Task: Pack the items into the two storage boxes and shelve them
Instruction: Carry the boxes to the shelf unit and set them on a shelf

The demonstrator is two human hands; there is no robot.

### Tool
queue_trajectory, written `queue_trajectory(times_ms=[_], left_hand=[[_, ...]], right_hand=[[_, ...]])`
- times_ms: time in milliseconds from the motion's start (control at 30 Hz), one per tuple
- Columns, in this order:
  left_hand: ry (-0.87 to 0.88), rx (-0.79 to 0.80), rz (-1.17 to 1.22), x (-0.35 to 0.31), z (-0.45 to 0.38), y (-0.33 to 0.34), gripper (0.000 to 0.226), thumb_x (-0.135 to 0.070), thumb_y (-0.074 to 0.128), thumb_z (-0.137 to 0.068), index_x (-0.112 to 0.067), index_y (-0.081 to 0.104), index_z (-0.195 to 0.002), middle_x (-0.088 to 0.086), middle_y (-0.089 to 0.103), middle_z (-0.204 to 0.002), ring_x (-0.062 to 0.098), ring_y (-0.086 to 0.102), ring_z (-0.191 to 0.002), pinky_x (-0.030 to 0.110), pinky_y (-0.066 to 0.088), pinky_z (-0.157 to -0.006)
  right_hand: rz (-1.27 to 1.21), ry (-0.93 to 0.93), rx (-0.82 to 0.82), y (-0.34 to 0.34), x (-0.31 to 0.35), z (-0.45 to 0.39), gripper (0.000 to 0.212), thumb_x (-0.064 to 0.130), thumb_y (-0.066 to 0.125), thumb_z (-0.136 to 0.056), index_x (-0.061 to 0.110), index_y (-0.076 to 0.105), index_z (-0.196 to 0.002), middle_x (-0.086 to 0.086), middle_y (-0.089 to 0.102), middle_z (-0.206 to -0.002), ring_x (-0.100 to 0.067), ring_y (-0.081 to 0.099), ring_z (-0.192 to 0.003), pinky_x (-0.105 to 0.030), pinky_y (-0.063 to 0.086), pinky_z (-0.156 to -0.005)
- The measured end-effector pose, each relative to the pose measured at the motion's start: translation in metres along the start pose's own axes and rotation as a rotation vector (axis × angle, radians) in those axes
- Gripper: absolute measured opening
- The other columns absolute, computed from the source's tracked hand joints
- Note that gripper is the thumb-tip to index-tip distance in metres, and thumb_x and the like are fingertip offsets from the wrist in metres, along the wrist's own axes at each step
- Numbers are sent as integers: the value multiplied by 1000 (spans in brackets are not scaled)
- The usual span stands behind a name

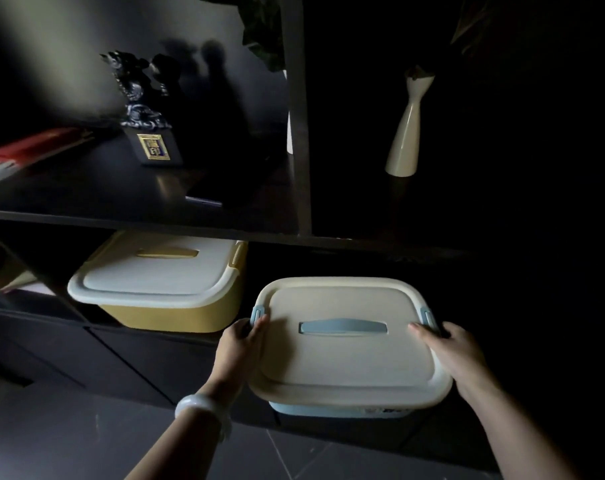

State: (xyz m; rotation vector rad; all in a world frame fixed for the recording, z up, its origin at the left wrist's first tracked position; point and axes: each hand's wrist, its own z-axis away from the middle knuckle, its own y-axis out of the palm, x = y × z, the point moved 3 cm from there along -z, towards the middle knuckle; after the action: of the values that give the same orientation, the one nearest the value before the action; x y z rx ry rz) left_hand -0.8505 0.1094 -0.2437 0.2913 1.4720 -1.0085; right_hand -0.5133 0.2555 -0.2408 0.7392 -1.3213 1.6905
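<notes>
Your left hand [240,344] and right hand [456,355] grip the blue box [346,344] by its sides, lid on, at the lower shelf's mouth; the yellow box [155,282], beyond your left hand, is already shelved; only sliding this one in remains; dark open room lies ahead, under the upper shelf edge [224,233].

The blue storage box [339,408] has a cream lid [349,344] shut on it, with a blue handle [342,328] lying flat in the lid's middle and blue latches at both short sides; it sits level at the front edge of the dark lower shelf. The yellow storage box [166,315], also closed under a cream lid with a yellow handle, stands to its left, further back in the same shelf opening and apart from it.
</notes>
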Motion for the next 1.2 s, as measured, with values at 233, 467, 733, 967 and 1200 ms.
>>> queue_trajectory(times_ms=[233, 467, 733, 967, 1200], left_hand=[[27, 41, -36, 8, -30, 12, 49, -50, 58, -92, -6, 56, -69, -4, 49, -51, 12, 43, -48, 31, 33, -48], [33, 75, -60, 2, -59, 20, 40, -45, 56, -95, -10, 60, -75, -3, 56, -58, 15, 49, -54, 31, 37, -52], [-2, 112, -178, -8, -68, 18, 43, -53, 51, -94, -15, 56, -73, -1, 58, -63, 16, 53, -59, 29, 36, -52], [-138, 192, 2, 12, -17, 10, 45, -46, 63, -89, -1, 59, -88, 15, 65, -76, 24, 63, -68, 35, 51, -60], [-240, 322, 463, 18, 40, 31, 56, -52, 79, -72, -22, 63, -116, 1, 73, -108, 17, 68, -102, 32, 52, -73]], right_hand=[[4, 64, -26, 12, -6, -12, 87, 43, 76, -76, 6, 38, -144, -18, 44, -143, -32, 48, -126, -32, 39, -89], [-14, 74, -71, 25, 1, -26, 84, 47, 72, -78, 9, 37, -145, -17, 42, -145, -32, 45, -129, -36, 39, -95], [-4, 79, -93, 31, 6, -31, 84, 51, 70, -79, 11, 37, -145, -17, 41, -145, -34, 45, -128, -41, 40, -97], [41, 86, -138, 33, 9, -25, 80, 51, 66, -82, 10, 37, -144, -19, 42, -144, -37, 45, -127, -43, 41, -96], [20, 82, -169, 34, 9, -22, 77, 50, 65, -84, 10, 37, -144, -20, 43, -143, -38, 46, -126, -44, 41, -96]])
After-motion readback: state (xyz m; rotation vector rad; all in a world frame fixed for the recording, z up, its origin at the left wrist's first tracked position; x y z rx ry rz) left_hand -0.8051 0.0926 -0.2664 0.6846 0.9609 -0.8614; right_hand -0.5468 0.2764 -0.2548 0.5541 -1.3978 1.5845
